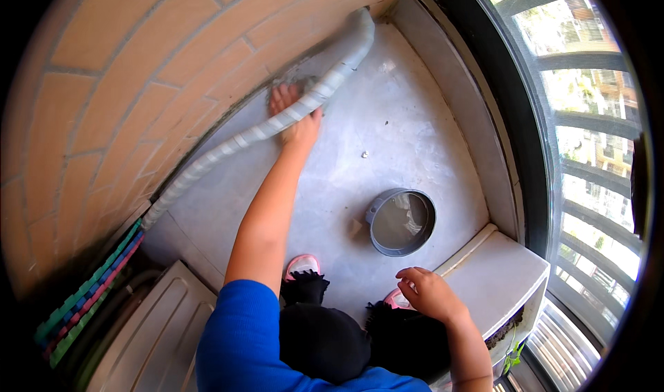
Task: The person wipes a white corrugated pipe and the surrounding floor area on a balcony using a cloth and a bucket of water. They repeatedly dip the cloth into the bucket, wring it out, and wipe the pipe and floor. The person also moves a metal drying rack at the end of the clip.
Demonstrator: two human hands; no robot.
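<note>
My left hand (294, 108) reaches far forward to the floor along the brick wall, beneath a pale wrapped pipe (321, 91). It presses down on what looks like a grey cloth (309, 82), blurred and mostly hidden by the hand and pipe. Close to my right knee hovers my right hand (430, 294), its fingers loosely bent and apart, with nothing in them. Between the two hands, nearer the right one, a round grey-blue bucket (401, 222) stands on the floor with cloudy water inside.
The orange brick wall (138, 60) runs along the left. A barred window (588, 115) and a low ledge (494, 274) are on the right. Colourful foam mats (93, 295) and a ribbed beige panel (155, 336) stand at lower left. A small white bit (365, 155) lies on the floor.
</note>
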